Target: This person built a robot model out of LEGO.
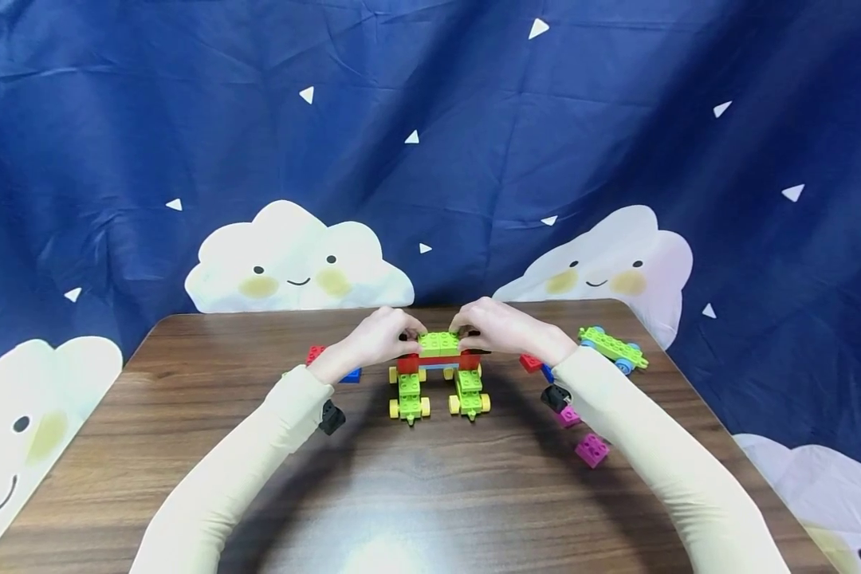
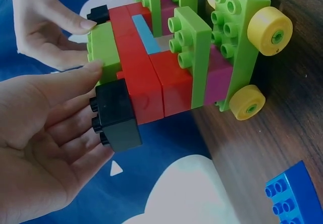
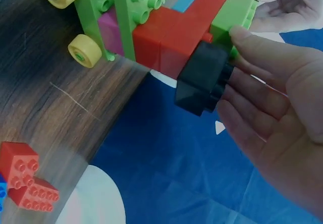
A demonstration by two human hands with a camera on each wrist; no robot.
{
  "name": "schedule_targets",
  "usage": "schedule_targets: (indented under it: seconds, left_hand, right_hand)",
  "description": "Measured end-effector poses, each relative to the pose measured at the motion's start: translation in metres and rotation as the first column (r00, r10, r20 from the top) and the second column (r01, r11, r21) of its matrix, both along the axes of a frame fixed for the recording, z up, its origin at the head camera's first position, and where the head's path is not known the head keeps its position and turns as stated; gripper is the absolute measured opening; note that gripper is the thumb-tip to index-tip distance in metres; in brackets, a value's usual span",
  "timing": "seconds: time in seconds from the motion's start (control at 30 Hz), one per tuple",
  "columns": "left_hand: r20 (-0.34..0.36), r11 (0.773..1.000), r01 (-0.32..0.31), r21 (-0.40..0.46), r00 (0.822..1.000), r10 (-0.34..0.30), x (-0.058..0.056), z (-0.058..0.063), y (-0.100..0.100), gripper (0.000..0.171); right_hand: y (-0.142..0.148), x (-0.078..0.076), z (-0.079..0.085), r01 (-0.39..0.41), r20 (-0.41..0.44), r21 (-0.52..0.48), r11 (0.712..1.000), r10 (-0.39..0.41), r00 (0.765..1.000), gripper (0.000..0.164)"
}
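Both hands are at the top of a toy-brick structure standing on wheeled light green bases (image 1: 410,408) with yellow wheels (image 2: 270,31). A light green brick (image 1: 439,344) tops its long red brick (image 2: 137,77). My left hand (image 1: 382,339) grips the green brick's left end, its thumb on the side and fingers by a black brick (image 2: 118,114). At the opposite end my right hand (image 1: 501,327) grips likewise, thumb on the green brick, fingers beside another black brick (image 3: 203,77). Fingertips behind the bricks are partly hidden.
On the wooden table (image 1: 402,486), blue (image 2: 295,196) and red bricks lie left of the structure. Red bricks (image 3: 33,193), magenta bricks (image 1: 591,450) and a light green wheeled base with blue wheels (image 1: 613,347) lie right. A dark blue curtain (image 1: 438,159) hangs behind.
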State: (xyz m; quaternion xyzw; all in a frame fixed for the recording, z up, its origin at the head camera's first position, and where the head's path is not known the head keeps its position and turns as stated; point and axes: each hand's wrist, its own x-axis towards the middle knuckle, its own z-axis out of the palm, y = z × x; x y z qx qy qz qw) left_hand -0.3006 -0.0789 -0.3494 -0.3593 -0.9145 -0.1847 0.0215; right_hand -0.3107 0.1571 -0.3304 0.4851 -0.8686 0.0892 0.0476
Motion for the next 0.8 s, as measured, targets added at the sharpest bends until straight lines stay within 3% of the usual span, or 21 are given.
schedule_targets:
  seconds: [0.43, 0.63, 0.8]
  left_hand:
    - [0.002, 1.0, -0.001, 0.001, 1.0, 0.001, -0.0019, 0.0003, -0.0023, 0.026]
    - [0.005, 1.0, -0.002, -0.005, 1.0, 0.002, -0.0018, -0.0008, -0.0025, 0.027]
    - [0.009, 1.0, 0.003, -0.007, 1.0, -0.003, -0.0005, -0.0005, -0.0029, 0.027]
  right_hand:
    - [-0.0069, 0.0035, 0.0017, 0.021, -0.088, 0.038, 0.999, -0.018, 0.996, 0.012]
    - [-0.0063, 0.0022, 0.0005, 0.019, -0.07, 0.029, 0.999, -0.017, 0.997, 0.012]
    - [-0.004, -0.001, -0.0004, 0.024, -0.002, 0.004, 1.0, -0.024, 1.0, 0.017]
